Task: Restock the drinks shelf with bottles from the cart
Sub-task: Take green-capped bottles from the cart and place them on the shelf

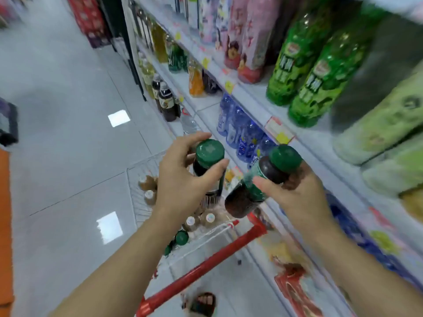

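My view has the left hand point(180, 179) curled around the neck of the upright bottle point(209, 156), thumb on the near side and fingers wrapping the far side just under its green cap. Below the palm I see dark liquid and a barcode strip on the label. The right hand point(297, 195) clasps the tilted bottle point(247, 193) near its shoulder, fingers curled beneath it and thumb laid across the green label. Its cap points up and right toward the shelving while its base hangs lower, to the left. The two bottles are just beside each other, with a gap between them. Both are held in the air above the cart point(137, 202), whose wire basket lies below the left hand and whose red handle point(206, 266) runs diagonally under both forearms. In the basket I make out brown bottles with white caps point(190, 221) and green-capped bottles point(182, 236) nearer the handle. To the right runs the drinks shelf point(251, 106). Blue water bottles point(238, 129) stand on the tier level with the hands, green plastic bottles point(313, 78) on the tier above, and pink-labelled bottles point(247, 42) further along. Blur smears the labels, so I cannot read them. A sandalled foot point(203, 303) shows on the pale tiled floor point(68, 145) at the bottom edge.
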`<state>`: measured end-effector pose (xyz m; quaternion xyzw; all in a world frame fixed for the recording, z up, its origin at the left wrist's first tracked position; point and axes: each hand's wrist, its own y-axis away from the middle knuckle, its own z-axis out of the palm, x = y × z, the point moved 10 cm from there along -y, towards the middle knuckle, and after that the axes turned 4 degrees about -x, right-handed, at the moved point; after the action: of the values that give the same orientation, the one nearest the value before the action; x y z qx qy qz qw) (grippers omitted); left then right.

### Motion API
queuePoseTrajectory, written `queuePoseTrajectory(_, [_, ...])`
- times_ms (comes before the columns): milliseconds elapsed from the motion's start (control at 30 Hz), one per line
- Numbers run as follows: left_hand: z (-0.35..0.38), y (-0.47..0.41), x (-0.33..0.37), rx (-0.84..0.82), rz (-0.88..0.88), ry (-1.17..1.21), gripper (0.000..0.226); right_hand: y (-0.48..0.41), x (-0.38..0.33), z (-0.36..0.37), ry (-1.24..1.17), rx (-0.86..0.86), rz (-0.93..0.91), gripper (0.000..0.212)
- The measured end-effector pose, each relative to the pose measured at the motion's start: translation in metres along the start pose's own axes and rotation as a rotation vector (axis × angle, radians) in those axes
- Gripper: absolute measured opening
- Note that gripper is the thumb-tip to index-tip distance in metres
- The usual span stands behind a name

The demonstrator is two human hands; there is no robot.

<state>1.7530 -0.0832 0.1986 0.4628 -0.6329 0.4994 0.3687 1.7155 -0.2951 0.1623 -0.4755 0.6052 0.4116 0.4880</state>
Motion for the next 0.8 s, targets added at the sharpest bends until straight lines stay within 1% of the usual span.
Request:
queuePoseTrajectory(133, [0.028,0.03,0.108,-0.018,0.146,0.101,0.037,0.066,-0.085,-0.062,0.029,0.023,-0.155,0.038])
queuePoseTrajectory(233, [0.056,0.05,0.196,-0.097,0.295,0.154,0.038,0.12,-0.146,-0.111,0.071,0.085,-0.272,0.046])
queuePoseTrajectory(400, [0.101,0.081,0.326,-0.269,0.518,0.268,0.039,0.201,-0.228,-0.191,0.131,0.26,-0.412,0.052])
queuePoseTrajectory(500, [0.125,0.097,0.389,-0.359,0.676,0.244,0.04,0.242,-0.266,-0.234,0.159,0.403,-0.522,0.059])
queuePoseTrajectory(567, [0.143,0.104,0.422,-0.414,0.775,0.217,0.042,0.262,-0.283,-0.259,0.203,0.508,-0.586,0.057])
queuePoseTrajectory(633, [0.163,0.106,0.443,-0.474,0.831,0.209,0.042,0.275,-0.291,-0.28,0.254,0.608,-0.609,0.053])
queuePoseTrajectory(700, [0.186,0.106,0.455,-0.551,0.851,0.24,0.043,0.283,-0.294,-0.299,0.314,0.7,-0.616,0.053])
queuePoseTrajectory(800, [0.216,0.108,0.468,-0.627,0.861,0.285,0.045,0.289,-0.294,-0.326,0.398,0.833,-0.615,0.058])
